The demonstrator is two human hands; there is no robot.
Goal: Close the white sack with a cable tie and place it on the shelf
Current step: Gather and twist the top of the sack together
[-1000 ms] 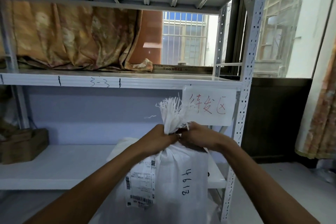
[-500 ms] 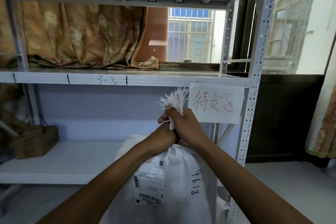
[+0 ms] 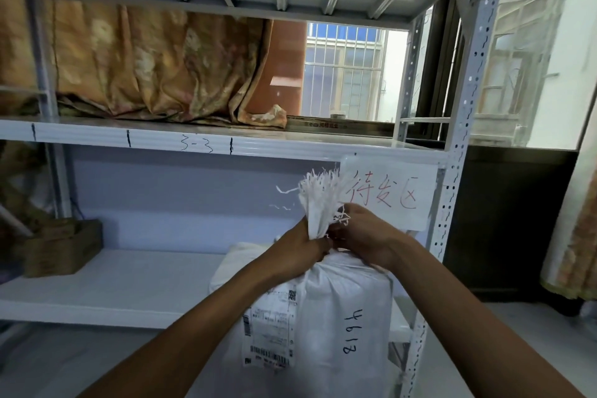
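Observation:
A white woven sack (image 3: pixel 342 317) stands in front of the shelf, with a shipping label and the handwritten number 4613 on its side. Its frayed top is bunched into a neck that sticks up between my hands. My left hand (image 3: pixel 298 249) grips the neck from the left. My right hand (image 3: pixel 361 241) is closed against the neck from the right, fingers at the gathered part. No cable tie shows; the hands hide the neck where they meet. The lower shelf board (image 3: pixel 113 287) lies behind the sack.
The white metal rack has a perforated right post (image 3: pixel 452 210) close to my right hand, with a paper sign (image 3: pixel 391 194) hanging by it. Another white sack (image 3: pixel 232 265) lies on the lower shelf behind. A cardboard box (image 3: pixel 61 247) sits at the left; patterned cloth covers the upper shelf.
My right hand, wrapped high around the frayed top half a second ago, has slid down to the neck's right side. The tuft stands free again. The view shifted slightly.

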